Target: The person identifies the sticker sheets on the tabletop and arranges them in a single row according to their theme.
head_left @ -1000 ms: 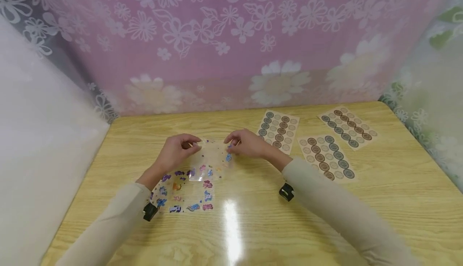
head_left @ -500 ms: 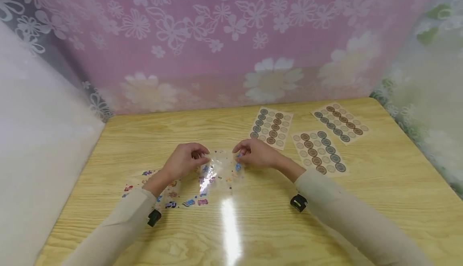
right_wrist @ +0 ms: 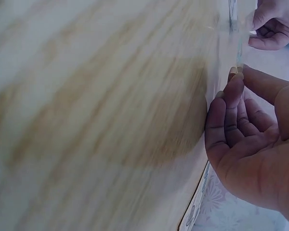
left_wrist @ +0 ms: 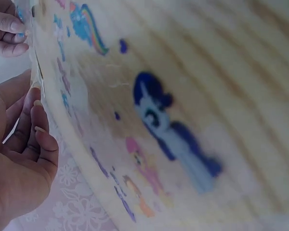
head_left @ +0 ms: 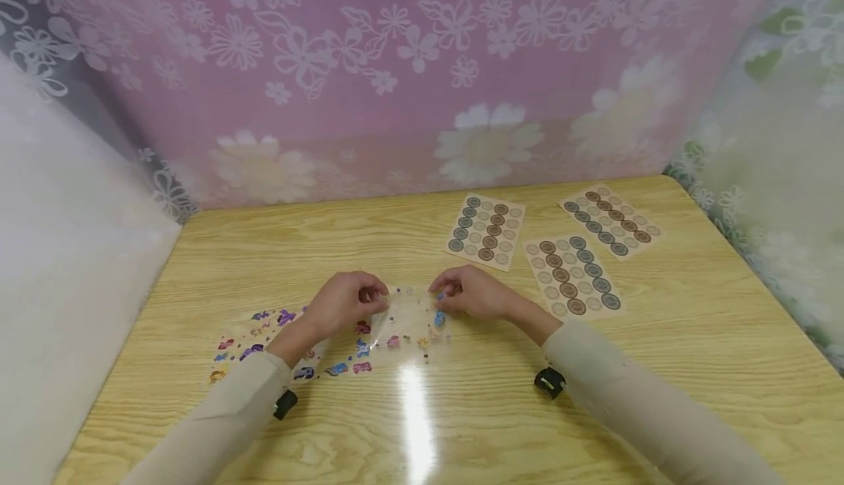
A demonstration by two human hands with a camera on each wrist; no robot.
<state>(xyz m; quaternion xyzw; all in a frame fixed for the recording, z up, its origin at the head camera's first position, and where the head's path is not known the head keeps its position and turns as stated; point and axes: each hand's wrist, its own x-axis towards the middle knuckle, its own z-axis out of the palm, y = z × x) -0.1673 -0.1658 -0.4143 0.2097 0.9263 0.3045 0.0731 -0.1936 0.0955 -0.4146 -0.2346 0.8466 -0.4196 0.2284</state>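
A clear sticker sheet [head_left: 410,320] with small colourful figures is held by its upper corners between my two hands. My left hand [head_left: 344,302] pinches its left corner with thumb and fingers. At the right corner, my right hand [head_left: 476,296] pinches it likewise, beside a blue figure. Further clear sticker sheets [head_left: 335,370] lie on the table under and around my left forearm, partly hidden by it. In the left wrist view a white pony sticker [left_wrist: 159,118] with a dark blue mane shows large. The right wrist view has my right fingertips [right_wrist: 235,72] together on the sheet's edge.
Several paper sheets of round stickers lie at the back right: one [head_left: 486,230] behind my right hand, one [head_left: 575,277] beside my right forearm, one [head_left: 610,220] farther back. The wooden table [head_left: 316,250] meets a floral curtain [head_left: 369,141] at the back.
Both hands have carried the clear sheet to the right and nearer to me, away from the sheets on the left, which show more now. The head view has shifted slightly.
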